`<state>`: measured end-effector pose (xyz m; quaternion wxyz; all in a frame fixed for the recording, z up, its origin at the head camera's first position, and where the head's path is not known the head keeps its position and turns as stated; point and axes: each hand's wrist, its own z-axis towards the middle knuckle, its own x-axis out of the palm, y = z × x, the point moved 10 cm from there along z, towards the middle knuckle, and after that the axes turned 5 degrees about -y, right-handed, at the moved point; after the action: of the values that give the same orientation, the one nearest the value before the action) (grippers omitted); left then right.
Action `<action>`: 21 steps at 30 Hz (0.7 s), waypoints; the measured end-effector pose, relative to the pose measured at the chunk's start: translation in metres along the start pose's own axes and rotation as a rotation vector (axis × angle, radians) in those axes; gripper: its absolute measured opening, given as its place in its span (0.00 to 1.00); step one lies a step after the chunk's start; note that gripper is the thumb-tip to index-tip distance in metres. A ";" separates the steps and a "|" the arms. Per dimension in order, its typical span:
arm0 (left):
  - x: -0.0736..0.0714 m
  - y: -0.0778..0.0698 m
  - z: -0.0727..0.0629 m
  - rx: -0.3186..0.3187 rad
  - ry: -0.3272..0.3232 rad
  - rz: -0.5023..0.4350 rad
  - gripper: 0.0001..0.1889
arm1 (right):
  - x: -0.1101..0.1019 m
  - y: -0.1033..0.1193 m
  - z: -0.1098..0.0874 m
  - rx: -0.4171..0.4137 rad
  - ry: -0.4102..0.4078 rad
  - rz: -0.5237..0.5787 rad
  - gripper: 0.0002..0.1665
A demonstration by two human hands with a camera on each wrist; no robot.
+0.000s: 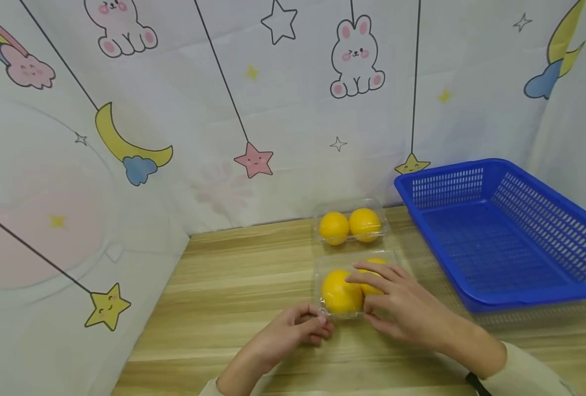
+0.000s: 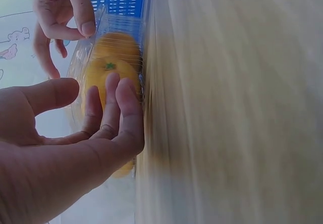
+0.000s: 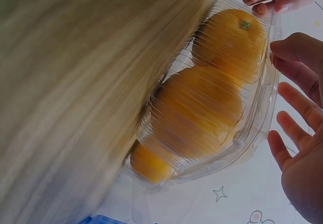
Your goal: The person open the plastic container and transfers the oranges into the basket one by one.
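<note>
A clear plastic clamshell box (image 1: 336,315) with two oranges (image 1: 341,292) lies on the wooden table in the head view. At its front left corner is my left hand (image 1: 300,330), its thumb apart from the loosely curved fingers in the left wrist view. My right hand (image 1: 402,305) reaches over the box from the right. Its thumb and index finger pinch the box's rim in the right wrist view (image 3: 298,98), with the other fingers spread. Ridged side walls (image 3: 186,113) and the green stem end of one orange (image 3: 244,25) show there.
Behind, against the printed curtain (image 1: 293,110), stands a second clear box (image 1: 350,237) with two oranges (image 1: 365,224). A blue perforated basket (image 1: 501,236) occupies the right side of the wooden table (image 1: 233,286). A small black object (image 1: 477,383) lies by my right sleeve.
</note>
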<state>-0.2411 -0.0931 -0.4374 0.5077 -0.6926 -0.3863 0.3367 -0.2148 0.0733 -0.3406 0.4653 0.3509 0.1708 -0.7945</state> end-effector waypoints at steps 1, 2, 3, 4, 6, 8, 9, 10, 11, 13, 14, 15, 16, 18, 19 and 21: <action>0.000 0.000 0.000 0.000 -0.002 -0.001 0.10 | 0.000 0.000 0.001 -0.001 0.000 0.001 0.18; -0.001 0.000 0.000 0.000 -0.003 -0.002 0.10 | 0.000 0.000 0.001 0.000 0.002 0.003 0.17; -0.001 0.000 0.000 -0.001 -0.004 -0.005 0.10 | 0.000 -0.001 0.002 0.002 0.005 0.005 0.17; -0.001 0.000 0.000 -0.001 -0.006 -0.007 0.11 | 0.001 -0.001 0.002 0.003 0.007 0.006 0.16; -0.002 0.001 -0.001 -0.001 -0.007 -0.005 0.11 | 0.001 -0.001 0.003 0.006 0.013 0.010 0.15; -0.001 0.002 -0.002 -0.004 -0.011 -0.007 0.11 | 0.001 0.000 0.003 0.007 0.020 0.015 0.15; -0.001 0.002 -0.002 -0.004 -0.013 -0.006 0.11 | 0.002 0.000 0.003 0.006 0.023 0.016 0.15; -0.002 0.002 -0.002 -0.003 -0.016 -0.006 0.11 | 0.002 0.001 0.003 0.004 0.026 0.017 0.15; -0.002 0.002 -0.003 -0.003 -0.020 -0.007 0.11 | 0.002 0.001 0.003 0.002 0.030 0.019 0.15; -0.001 0.001 -0.002 0.002 -0.028 -0.012 0.11 | 0.002 0.001 0.003 0.001 0.037 0.022 0.15; -0.001 0.000 -0.002 0.003 -0.032 -0.016 0.11 | 0.001 0.001 0.003 0.001 0.040 0.024 0.15; -0.001 0.000 -0.002 0.003 -0.036 -0.020 0.10 | 0.001 0.001 0.002 0.001 0.043 0.025 0.15; 0.000 0.000 -0.002 0.001 -0.041 -0.025 0.10 | 0.001 0.001 0.002 0.002 0.045 0.026 0.15; 0.000 0.000 -0.002 -0.004 -0.050 -0.033 0.09 | 0.001 0.001 0.002 0.001 0.048 0.026 0.15; 0.000 0.000 -0.002 -0.008 -0.054 -0.038 0.09 | 0.001 0.001 0.002 -0.001 0.048 0.026 0.16; 0.000 0.001 -0.002 -0.015 -0.062 -0.044 0.08 | 0.001 0.001 0.002 -0.009 0.044 0.021 0.16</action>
<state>-0.2392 -0.0936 -0.4377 0.4977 -0.6769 -0.4193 0.3438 -0.2150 0.0709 -0.3396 0.4714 0.3683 0.1808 -0.7807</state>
